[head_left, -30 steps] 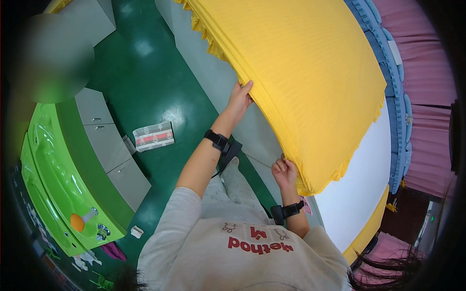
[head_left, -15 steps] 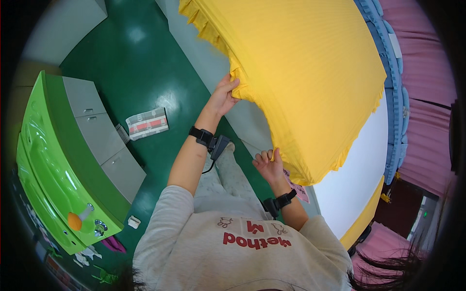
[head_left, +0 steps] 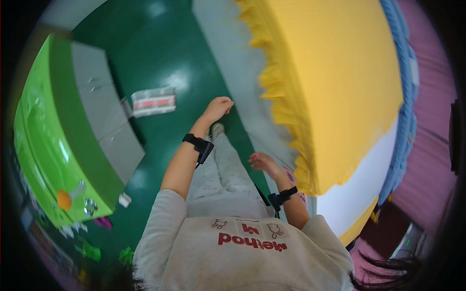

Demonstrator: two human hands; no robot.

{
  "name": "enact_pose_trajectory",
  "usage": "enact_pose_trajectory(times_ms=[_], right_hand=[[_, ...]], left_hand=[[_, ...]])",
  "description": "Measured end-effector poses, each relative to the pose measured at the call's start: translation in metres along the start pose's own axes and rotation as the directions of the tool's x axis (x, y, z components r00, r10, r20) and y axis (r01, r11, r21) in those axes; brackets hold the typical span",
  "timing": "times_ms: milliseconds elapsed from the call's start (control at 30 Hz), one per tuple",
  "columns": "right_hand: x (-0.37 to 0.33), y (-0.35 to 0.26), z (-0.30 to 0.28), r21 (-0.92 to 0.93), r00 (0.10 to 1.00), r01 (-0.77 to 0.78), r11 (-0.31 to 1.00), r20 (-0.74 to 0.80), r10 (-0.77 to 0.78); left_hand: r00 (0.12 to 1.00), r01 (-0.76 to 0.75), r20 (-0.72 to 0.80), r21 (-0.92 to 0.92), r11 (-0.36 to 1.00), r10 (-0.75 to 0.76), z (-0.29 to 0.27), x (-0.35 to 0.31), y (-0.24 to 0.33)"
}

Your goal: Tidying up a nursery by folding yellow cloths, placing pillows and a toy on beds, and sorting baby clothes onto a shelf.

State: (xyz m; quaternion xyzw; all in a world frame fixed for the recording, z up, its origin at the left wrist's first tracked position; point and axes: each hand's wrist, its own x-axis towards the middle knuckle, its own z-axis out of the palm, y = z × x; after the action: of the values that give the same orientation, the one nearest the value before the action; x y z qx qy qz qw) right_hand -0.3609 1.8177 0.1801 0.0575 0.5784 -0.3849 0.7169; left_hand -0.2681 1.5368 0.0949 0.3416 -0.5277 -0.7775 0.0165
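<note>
One large ruffled yellow cloth [head_left: 349, 87] lies toward two o'clock; it looks light, soft and limp, best pinched along its hem. Two hands stand apart from it: the left hand [head_left: 218, 109], at eleven, curled and seemingly empty, though blurred; the right hand [head_left: 263, 162], at four, loosely spread, empty. One grey-and-red mat [head_left: 154, 102] lies at ten, one green sink unit [head_left: 48, 131] at nine.

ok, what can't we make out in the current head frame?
All in the head view:
Yellow cloth: far end cut off by the upper edge.
Left hand: palm hidden by its own curled fingers.
Right hand: finger detail lost to blur.
Pink item: partly behind the right forearm.
White items below the green basin: too small, blurred.
</note>
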Motion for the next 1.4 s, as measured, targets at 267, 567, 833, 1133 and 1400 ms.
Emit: enact_pose_trajectory(times_ms=[267,567,833,1133,1400], right_hand=[[0.161,-0.019,-0.014,-0.494,0.986,-0.127,0.860,-0.155,0.057],[0.415,-0.011,0.061,-0.576,0.985,-0.146,0.805,-0.158,0.066],[0.648,0.079,0.096,-0.595,0.982,-0.182,0.783,-0.158,0.108],[0.782,0.104,0.113,-0.608,0.993,-0.088,0.789,-0.117,0.020],[0.773,0.071,0.124,-0.325,0.993,0.005,0.946,-0.106,-0.042]], left_hand=[[0.753,0.355,-0.498,-0.242,0.903,-0.429,-0.147,-0.113,-0.240],[0.650,0.499,-0.545,-0.220,0.838,-0.530,-0.277,-0.138,-0.362],[0.614,0.537,-0.748,0.160,0.828,-0.253,-0.394,-0.063,-0.474],[0.378,0.585,-0.904,0.401,0.706,0.200,-0.550,0.030,-0.586],[0.226,0.785,-0.971,0.232,0.575,0.084,-0.574,0.061,-0.595]])
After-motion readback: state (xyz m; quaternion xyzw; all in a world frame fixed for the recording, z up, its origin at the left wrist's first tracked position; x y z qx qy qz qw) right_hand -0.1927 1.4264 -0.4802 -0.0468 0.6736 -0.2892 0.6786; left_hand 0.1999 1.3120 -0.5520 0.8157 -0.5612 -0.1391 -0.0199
